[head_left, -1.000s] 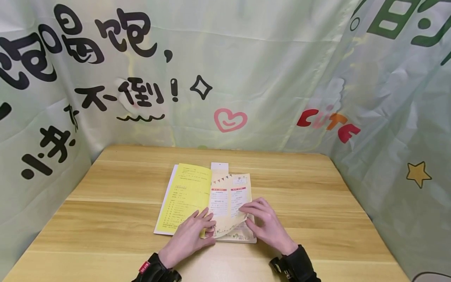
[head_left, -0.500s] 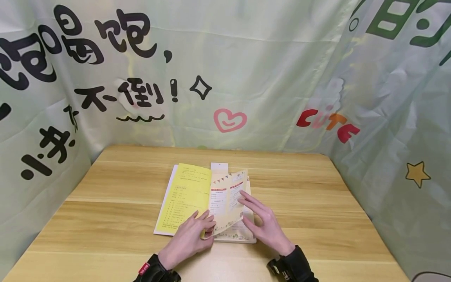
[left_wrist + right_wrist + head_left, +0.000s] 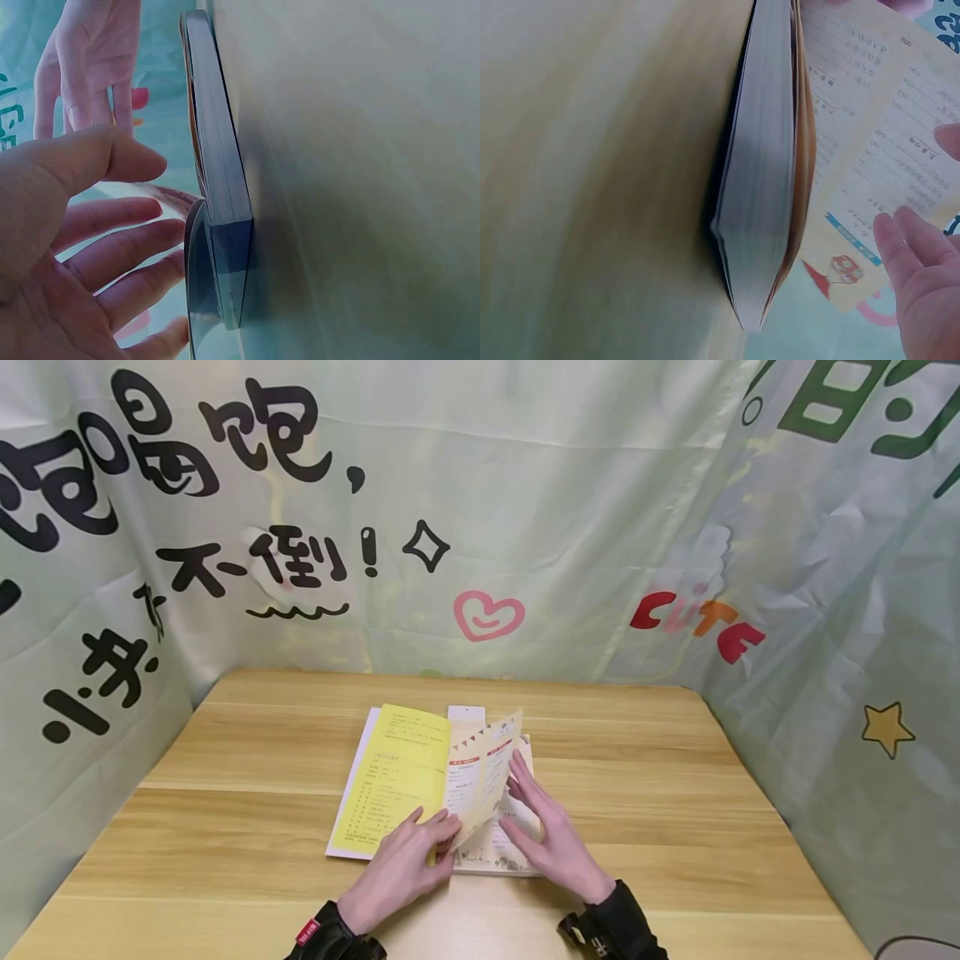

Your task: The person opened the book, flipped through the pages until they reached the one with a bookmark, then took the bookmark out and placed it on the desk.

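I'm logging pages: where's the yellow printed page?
In the head view, the yellow printed page lies left of the raised cream page, partly covered by the left hand.

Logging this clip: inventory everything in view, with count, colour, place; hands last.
Table: 1, light wood, under the book
Book: 1, cream and yellow pages, open on the table
Lifted page: 1, cream, tilted up over the book's right side
Strip: 1, pale, beyond the book's far edge
Backdrop: 1, pale green, around the table
Lettering: several, black, green, multicoloured, on backdrop
Heart: 1, pink, backdrop's centre
Star: 1, gold, backdrop's right
Curved edge: 1, dark, bottom right corner
Cuffs: 2, black, at wrists
Left hand: 1, bare, at the book's near edge
Right hand: 1, bare, beside the lifted page
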`<state>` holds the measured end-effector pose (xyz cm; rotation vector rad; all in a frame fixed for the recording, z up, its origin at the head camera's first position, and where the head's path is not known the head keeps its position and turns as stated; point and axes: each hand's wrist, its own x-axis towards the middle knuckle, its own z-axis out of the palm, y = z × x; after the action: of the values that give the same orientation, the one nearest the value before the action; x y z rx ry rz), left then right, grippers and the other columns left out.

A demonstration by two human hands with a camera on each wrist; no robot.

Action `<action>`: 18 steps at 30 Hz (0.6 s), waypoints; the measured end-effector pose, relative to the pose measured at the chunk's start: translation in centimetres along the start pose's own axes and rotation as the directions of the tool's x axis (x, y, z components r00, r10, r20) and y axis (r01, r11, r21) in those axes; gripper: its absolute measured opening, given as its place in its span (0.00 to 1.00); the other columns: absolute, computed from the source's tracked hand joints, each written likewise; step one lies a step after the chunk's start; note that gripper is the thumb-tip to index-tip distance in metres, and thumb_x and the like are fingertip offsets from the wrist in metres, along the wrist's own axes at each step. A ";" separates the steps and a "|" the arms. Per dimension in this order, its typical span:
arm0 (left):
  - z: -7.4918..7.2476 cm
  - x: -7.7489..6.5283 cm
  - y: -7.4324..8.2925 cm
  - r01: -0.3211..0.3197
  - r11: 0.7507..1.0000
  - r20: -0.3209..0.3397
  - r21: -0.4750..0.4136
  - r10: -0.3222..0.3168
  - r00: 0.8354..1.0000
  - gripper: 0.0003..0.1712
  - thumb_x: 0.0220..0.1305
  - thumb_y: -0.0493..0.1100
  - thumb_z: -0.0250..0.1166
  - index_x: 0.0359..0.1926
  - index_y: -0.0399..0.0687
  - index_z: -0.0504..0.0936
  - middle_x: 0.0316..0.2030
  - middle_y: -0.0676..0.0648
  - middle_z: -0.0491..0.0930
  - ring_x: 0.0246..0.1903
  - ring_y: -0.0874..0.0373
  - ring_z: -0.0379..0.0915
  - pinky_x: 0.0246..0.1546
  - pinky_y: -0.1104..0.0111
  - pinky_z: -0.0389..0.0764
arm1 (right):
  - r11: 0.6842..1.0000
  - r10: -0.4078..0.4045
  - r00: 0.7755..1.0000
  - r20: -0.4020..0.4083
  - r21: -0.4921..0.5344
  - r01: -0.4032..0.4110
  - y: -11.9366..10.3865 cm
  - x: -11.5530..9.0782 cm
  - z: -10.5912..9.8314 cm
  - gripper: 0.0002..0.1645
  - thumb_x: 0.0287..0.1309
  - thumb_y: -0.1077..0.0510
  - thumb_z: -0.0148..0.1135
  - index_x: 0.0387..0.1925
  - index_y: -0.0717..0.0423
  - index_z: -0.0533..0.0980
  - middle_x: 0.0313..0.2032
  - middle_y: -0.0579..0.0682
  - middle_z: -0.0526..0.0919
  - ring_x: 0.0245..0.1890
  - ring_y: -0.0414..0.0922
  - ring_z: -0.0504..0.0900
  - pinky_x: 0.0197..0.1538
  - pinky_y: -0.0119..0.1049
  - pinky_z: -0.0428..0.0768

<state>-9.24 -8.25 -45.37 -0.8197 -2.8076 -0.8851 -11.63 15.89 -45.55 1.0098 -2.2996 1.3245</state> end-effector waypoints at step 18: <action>0.5 -0.1 0.6 0.094 0.990 -0.144 -0.105 -0.109 0.984 0.28 0.57 0.33 0.67 0.61 0.35 0.79 0.20 0.54 0.79 0.11 0.75 0.49 0.71 0.47 0.70 | 0.947 0.221 0.966 0.136 0.207 -0.246 -1.1 1.5 2.2 0.38 0.77 0.61 0.44 0.81 0.50 0.43 0.80 0.62 0.46 0.73 0.56 0.67 0.74 0.34 0.67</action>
<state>-8.81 -7.58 -45.47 -0.5975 -2.7140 -1.0598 -11.75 12.99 -45.15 0.9172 -2.4579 1.6922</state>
